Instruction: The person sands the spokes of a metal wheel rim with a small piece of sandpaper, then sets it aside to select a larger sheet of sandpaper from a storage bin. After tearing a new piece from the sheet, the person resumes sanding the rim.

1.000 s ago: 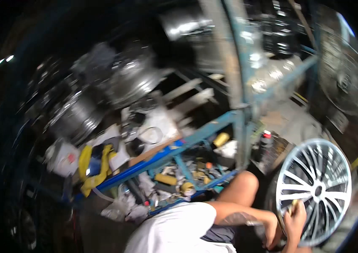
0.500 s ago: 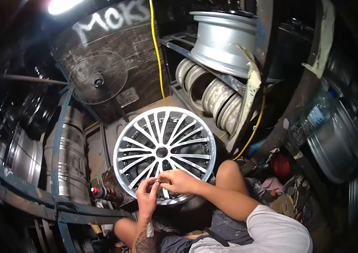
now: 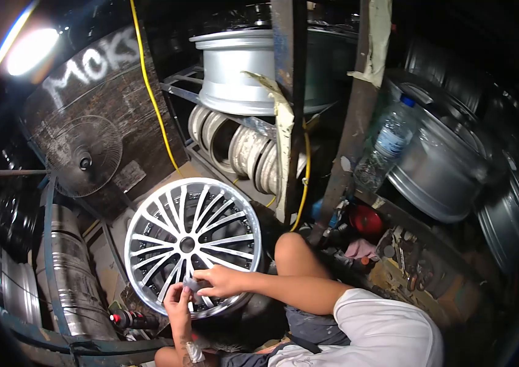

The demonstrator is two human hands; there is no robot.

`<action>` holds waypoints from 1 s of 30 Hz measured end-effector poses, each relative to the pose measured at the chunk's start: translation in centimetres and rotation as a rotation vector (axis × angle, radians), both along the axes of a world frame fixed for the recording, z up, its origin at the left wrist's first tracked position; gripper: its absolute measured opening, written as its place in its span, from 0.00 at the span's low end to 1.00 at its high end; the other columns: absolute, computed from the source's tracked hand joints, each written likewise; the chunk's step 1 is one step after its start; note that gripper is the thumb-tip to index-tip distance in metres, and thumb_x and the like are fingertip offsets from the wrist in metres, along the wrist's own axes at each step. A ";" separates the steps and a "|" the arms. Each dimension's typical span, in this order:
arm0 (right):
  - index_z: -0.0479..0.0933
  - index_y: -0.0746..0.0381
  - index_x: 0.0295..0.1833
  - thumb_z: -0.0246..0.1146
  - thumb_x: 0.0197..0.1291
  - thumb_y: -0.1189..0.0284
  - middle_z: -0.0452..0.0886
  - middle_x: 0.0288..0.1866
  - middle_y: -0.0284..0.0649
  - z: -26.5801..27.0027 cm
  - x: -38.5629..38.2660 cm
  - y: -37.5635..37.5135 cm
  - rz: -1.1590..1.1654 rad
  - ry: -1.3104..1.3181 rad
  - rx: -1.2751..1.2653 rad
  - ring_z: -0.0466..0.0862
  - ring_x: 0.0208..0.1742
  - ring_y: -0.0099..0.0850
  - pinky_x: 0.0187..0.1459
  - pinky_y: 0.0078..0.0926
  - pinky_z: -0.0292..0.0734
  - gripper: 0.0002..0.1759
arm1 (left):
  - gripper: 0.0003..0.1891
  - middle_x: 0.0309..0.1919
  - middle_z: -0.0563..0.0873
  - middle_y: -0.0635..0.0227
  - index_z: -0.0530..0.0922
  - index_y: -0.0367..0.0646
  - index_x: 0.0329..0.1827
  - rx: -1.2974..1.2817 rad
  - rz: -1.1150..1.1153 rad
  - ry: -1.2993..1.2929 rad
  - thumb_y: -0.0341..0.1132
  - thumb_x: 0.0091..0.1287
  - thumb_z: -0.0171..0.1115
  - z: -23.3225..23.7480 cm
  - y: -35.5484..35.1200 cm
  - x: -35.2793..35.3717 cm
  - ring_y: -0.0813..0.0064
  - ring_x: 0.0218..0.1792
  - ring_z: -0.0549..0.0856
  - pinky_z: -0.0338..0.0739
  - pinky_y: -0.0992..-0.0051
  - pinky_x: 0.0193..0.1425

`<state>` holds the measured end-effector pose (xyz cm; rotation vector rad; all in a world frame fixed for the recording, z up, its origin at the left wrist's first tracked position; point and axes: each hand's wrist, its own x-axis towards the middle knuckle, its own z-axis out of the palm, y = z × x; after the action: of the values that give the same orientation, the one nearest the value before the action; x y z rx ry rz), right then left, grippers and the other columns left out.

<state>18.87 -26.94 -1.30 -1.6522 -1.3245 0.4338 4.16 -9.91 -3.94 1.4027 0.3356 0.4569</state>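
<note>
A multi-spoke alloy wheel rim (image 3: 187, 244) lies face up in front of my knees, with bright silver spokes and dark gaps between them. Over its near edge, both hands meet at a small grey sheet (image 3: 192, 284), which looks like sandpaper. My left hand (image 3: 177, 301) pinches the sheet from the left, fingers pointing up. From the right, my right hand (image 3: 219, 281) grips its other side with bent fingers. The sheet's exact shape is partly hidden by the fingers.
A fan (image 3: 85, 160) stands behind at left. Silver rims (image 3: 238, 70) fill the rack. A water bottle (image 3: 388, 144) is at right, near a red round object (image 3: 366, 220) and scattered tools (image 3: 403, 263). A dark bottle (image 3: 132, 319) lies at left; a yellow cable (image 3: 151, 92) hangs behind.
The view has turned right, so everything sits further left and the water bottle shows more fully. The grey sheet between my hands is more exposed; my fingers have moved slightly apart.
</note>
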 end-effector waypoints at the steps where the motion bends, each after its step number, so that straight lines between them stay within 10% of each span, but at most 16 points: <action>1: 0.77 0.64 0.53 0.73 0.65 0.62 0.86 0.35 0.50 -0.2 -0.1 0.0 0.015 0.039 0.003 0.88 0.34 0.47 0.39 0.40 0.80 0.20 | 0.07 0.35 0.86 0.71 0.81 0.36 0.49 0.006 0.005 0.014 0.31 0.77 0.68 0.3 -0.2 -0.3 0.84 0.31 0.81 0.76 0.79 0.36; 6: 0.80 0.65 0.48 0.70 0.63 0.65 0.84 0.38 0.44 -3.5 -0.4 1.9 0.176 0.402 0.054 0.83 0.41 0.33 0.48 0.37 0.79 0.16 | 0.06 0.39 0.88 0.68 0.82 0.35 0.50 -0.007 -0.184 0.044 0.25 0.74 0.68 4.0 -1.3 -0.2 0.82 0.35 0.83 0.78 0.80 0.40; 10: 0.75 0.64 0.41 0.69 0.57 0.64 0.81 0.34 0.48 -0.7 -0.5 1.0 -0.097 0.156 0.006 0.82 0.39 0.47 0.44 0.43 0.77 0.15 | 0.06 0.36 0.91 0.69 0.86 0.33 0.45 0.325 -0.356 0.268 0.23 0.68 0.72 8.7 1.0 1.8 0.84 0.36 0.85 0.78 0.81 0.41; 15: 0.82 0.66 0.48 0.68 0.60 0.65 0.86 0.45 0.52 -3.8 -1.3 2.8 -0.099 0.047 0.218 0.85 0.54 0.52 0.54 0.48 0.79 0.16 | 0.04 0.32 0.90 0.69 0.85 0.32 0.39 0.414 -0.285 0.223 0.24 0.67 0.73 5.9 3.0 2.9 0.83 0.32 0.84 0.77 0.81 0.39; 20: 0.81 0.69 0.50 0.68 0.62 0.66 0.85 0.36 0.58 -2.4 -2.5 2.5 0.048 0.119 0.218 0.86 0.41 0.58 0.46 0.47 0.81 0.19 | 0.05 0.38 0.88 0.65 0.82 0.35 0.39 0.214 -0.368 0.097 0.25 0.67 0.71 -0.4 6.7 1.2 0.80 0.38 0.85 0.80 0.77 0.43; 26: 0.81 0.67 0.51 0.66 0.58 0.69 0.85 0.42 0.52 -6.2 -1.5 5.6 -0.011 0.058 0.251 0.86 0.45 0.50 0.50 0.45 0.81 0.18 | 0.05 0.37 0.89 0.69 0.84 0.35 0.40 0.167 -0.125 0.011 0.27 0.68 0.73 4.2 8.5 1.9 0.83 0.38 0.84 0.78 0.79 0.46; 29: 0.81 0.63 0.61 0.66 0.58 0.71 0.80 0.43 0.46 -3.3 -1.6 4.6 -0.075 0.013 0.001 0.83 0.51 0.45 0.53 0.42 0.81 0.23 | 0.10 0.43 0.90 0.66 0.85 0.34 0.47 0.547 0.174 0.115 0.29 0.67 0.73 3.2 12.4 1.7 0.75 0.48 0.87 0.79 0.71 0.56; 30: 0.79 0.63 0.51 0.67 0.56 0.72 0.79 0.42 0.48 -1.4 -2.6 4.3 -0.167 0.037 -0.025 0.83 0.43 0.48 0.48 0.41 0.82 0.16 | 0.12 0.45 0.91 0.62 0.86 0.35 0.50 0.577 0.336 0.231 0.29 0.66 0.73 2.8 13.2 1.2 0.67 0.51 0.88 0.79 0.67 0.61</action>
<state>16.29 -22.69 -2.70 -1.7512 -1.1471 0.3808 5.35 3.30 -1.13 1.9796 0.6706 0.7045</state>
